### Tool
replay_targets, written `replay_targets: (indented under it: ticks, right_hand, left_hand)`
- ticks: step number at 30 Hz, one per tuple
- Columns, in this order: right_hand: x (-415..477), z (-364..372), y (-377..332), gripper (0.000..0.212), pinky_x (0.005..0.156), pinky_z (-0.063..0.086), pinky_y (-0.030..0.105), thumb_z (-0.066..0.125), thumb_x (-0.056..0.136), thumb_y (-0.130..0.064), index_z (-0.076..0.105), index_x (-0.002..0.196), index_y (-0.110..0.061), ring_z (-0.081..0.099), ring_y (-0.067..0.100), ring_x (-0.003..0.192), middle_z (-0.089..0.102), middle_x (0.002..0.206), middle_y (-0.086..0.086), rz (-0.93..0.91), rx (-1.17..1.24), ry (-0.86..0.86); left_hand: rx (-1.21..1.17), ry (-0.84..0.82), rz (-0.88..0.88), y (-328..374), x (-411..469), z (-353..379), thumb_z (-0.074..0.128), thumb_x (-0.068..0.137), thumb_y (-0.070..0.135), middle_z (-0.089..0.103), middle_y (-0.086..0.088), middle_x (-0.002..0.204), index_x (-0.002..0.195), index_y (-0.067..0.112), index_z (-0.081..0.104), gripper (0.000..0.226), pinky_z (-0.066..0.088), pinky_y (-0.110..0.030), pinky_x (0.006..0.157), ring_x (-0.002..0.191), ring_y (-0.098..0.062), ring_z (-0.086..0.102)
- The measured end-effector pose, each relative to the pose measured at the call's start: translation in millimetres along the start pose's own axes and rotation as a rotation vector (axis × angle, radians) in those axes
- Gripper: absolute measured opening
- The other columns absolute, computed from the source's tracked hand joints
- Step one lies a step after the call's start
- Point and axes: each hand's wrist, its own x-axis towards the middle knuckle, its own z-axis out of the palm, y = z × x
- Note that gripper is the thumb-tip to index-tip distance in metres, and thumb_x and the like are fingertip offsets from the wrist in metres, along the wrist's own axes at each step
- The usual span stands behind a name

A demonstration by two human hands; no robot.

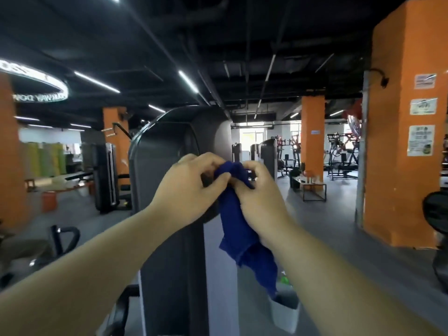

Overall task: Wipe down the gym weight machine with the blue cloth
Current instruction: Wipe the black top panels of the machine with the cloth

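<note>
The grey weight machine (169, 146) stands upright straight ahead, its rounded top at head height. In front of it both my hands hold the blue cloth (238, 229) at chest level. My left hand (191, 187) pinches the cloth's top edge with thumb and fingers. My right hand (260, 190) grips the bunched top beside it, fingers curled round the fabric. The rest of the cloth hangs down loose between my forearms, apart from the machine's pale side panel (218, 275).
A white bin (284, 314) sits on the floor at the machine's right foot. An orange pillar (407, 132) rises at right, another machine (106, 175) stands at left, and a low bench with bottles (311, 187) lies further back.
</note>
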Motion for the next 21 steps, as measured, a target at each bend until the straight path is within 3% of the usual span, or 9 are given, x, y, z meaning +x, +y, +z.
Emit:
replay_targets:
  ticks: [2, 4, 7, 10, 12, 15, 18, 21]
  right_hand:
    - [24.9, 5.9, -4.2, 0.014, 0.071, 0.053, 0.026, 0.057, 0.098, -0.025, 0.051, 0.096, -0.037, 0.065, 0.01, 0.083, 0.065, 0.093, -0.009, -0.086, -0.097, 0.072]
    - [53.3, 8.9, -9.4, 0.018, 0.062, 0.044, 0.013, 0.055, 0.096, -0.016, 0.052, 0.089, -0.033, 0.059, 0.004, 0.076, 0.061, 0.086, -0.012, -0.159, -0.175, 0.133]
    - [99.2, 17.8, -18.0, 0.025, 0.065, 0.038, 0.003, 0.051, 0.095, -0.006, 0.064, 0.096, -0.028, 0.056, 0.004, 0.086, 0.062, 0.099, -0.008, -0.291, -0.201, 0.192]
    - [138.1, 40.4, -24.2, 0.028, 0.075, 0.033, -0.001, 0.049, 0.098, -0.008, 0.067, 0.115, -0.02, 0.05, 0.006, 0.094, 0.056, 0.119, 0.001, -0.49, -0.34, 0.174]
    - [147.6, 57.0, -17.3, 0.03, 0.083, 0.035, 0.007, 0.045, 0.101, -0.016, 0.063, 0.126, -0.015, 0.053, 0.015, 0.105, 0.053, 0.126, 0.004, -0.635, -0.494, 0.104]
    - [146.8, 69.5, 17.3, 0.043, 0.095, 0.045, 0.037, 0.037, 0.102, -0.028, 0.055, 0.136, -0.009, 0.053, 0.031, 0.116, 0.051, 0.138, 0.014, -0.814, -0.775, 0.046]
    - [158.6, 68.6, 22.6, 0.04, 0.093, 0.05, 0.043, 0.054, 0.092, -0.001, 0.06, 0.131, -0.007, 0.055, 0.032, 0.108, 0.056, 0.133, 0.013, -0.893, -0.724, 0.037]
    - [172.3, 72.9, -10.2, 0.048, 0.089, 0.049, 0.042, 0.051, 0.082, 0.011, 0.066, 0.121, -0.014, 0.052, 0.025, 0.104, 0.063, 0.124, 0.0, -0.927, -0.725, -0.054]
  left_hand:
    - [0.177, 0.174, 0.107, -15.0, 16.5, -3.6, 0.058, 0.091, 0.034, 0.061, 0.018, 0.09, 0.103, 0.03, 0.065, 0.015, 0.035, -0.018, 0.078, 0.092, -0.003, 0.049]
    - [0.262, 0.323, 0.101, -33.6, 34.2, -9.0, 0.061, 0.091, 0.027, 0.061, 0.01, 0.102, 0.109, 0.021, 0.065, 0.02, 0.031, -0.022, 0.088, 0.103, -0.012, 0.047]
    - [0.394, 0.379, -0.112, -65.1, 53.8, -15.4, 0.06, 0.091, 0.032, 0.05, -0.002, 0.133, 0.13, 0.017, 0.054, 0.042, 0.03, -0.036, 0.107, 0.127, -0.022, 0.038]
    - [0.366, 0.347, -0.321, -88.1, 54.6, -10.1, 0.045, 0.087, 0.06, 0.037, -0.004, 0.149, 0.145, 0.02, 0.037, 0.071, 0.025, -0.045, 0.115, 0.139, -0.026, 0.028]
    - [0.347, 0.355, -0.322, -97.6, 48.0, -3.0, 0.031, 0.085, 0.069, 0.031, -0.003, 0.154, 0.151, 0.024, 0.028, 0.079, 0.023, -0.042, 0.116, 0.142, -0.024, 0.023]
    - [0.386, 0.39, -0.275, -106.9, 42.6, 1.5, 0.026, 0.088, 0.069, 0.028, -0.001, 0.158, 0.153, 0.025, 0.025, 0.079, 0.021, -0.037, 0.115, 0.144, -0.021, 0.021]
    - [0.391, 0.463, -0.218, -111.7, 43.0, 4.2, 0.026, 0.091, 0.062, 0.031, -0.004, 0.157, 0.153, 0.021, 0.03, 0.074, 0.018, -0.032, 0.111, 0.143, -0.022, 0.025]
    - [0.379, 0.488, -0.201, -114.3, 44.8, 7.1, 0.027, 0.092, 0.057, 0.034, -0.005, 0.155, 0.152, 0.019, 0.033, 0.07, 0.023, -0.036, 0.112, 0.142, -0.023, 0.028]
